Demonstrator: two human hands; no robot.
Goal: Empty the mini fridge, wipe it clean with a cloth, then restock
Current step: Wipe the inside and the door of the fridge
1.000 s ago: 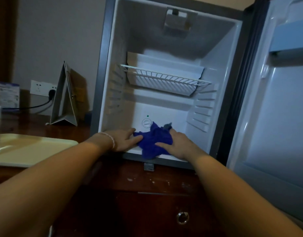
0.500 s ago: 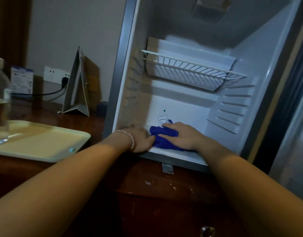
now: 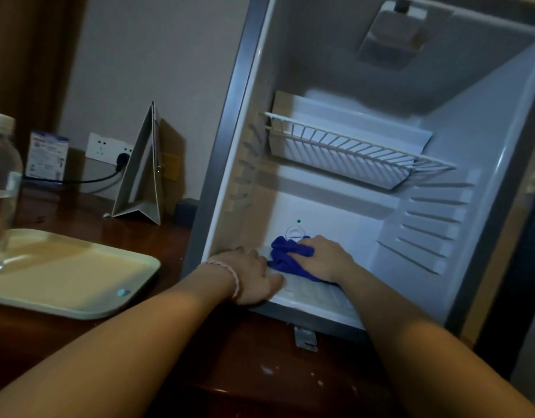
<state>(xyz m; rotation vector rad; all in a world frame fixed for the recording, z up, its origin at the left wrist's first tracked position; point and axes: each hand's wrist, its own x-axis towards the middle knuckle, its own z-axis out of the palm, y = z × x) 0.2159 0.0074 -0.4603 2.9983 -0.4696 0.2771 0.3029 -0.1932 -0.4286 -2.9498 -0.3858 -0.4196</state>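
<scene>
Both forearms reach forward and slightly rightward from the bottom of the view into the open fridge (image 3: pixel 230 164), whose shelf (image 3: pixel 350 152) hangs empty above the hands. The right hand (image 3: pixel 323 257) lies palm down on the fridge floor, wrist low and nearly level with the forearm, its fingers (image 3: pixel 304 248) close together and bent over the blue cloth (image 3: pixel 286 257), pressing it down against the white floor. The cloth is bunched, part of it spilling out to the left of those fingers and part trailing back under the palm toward the front lip; its far edge sits just below the round dial (image 3: pixel 295 232) on the back wall. The left hand (image 3: pixel 254 276) rests palm down on the front left corner of the floor, just left of the cloth, with the fingers together and laid flat, their tips nearly touching the cloth's near edge; whether they actually touch it cannot be told. A pale bracelet (image 3: pixel 230 274) circles the left wrist, which lies over the fridge's front lip. Well left of the left fingers, on the dark wooden top, lies a cream tray (image 3: pixel 79 279) with a clear bottle (image 3: pixel 1 182) standing at its far left edge. Beyond the tray a folded card (image 3: pixel 142 176) stands by the wall, near a socket (image 3: pixel 108 150) with a black plug in it.
</scene>
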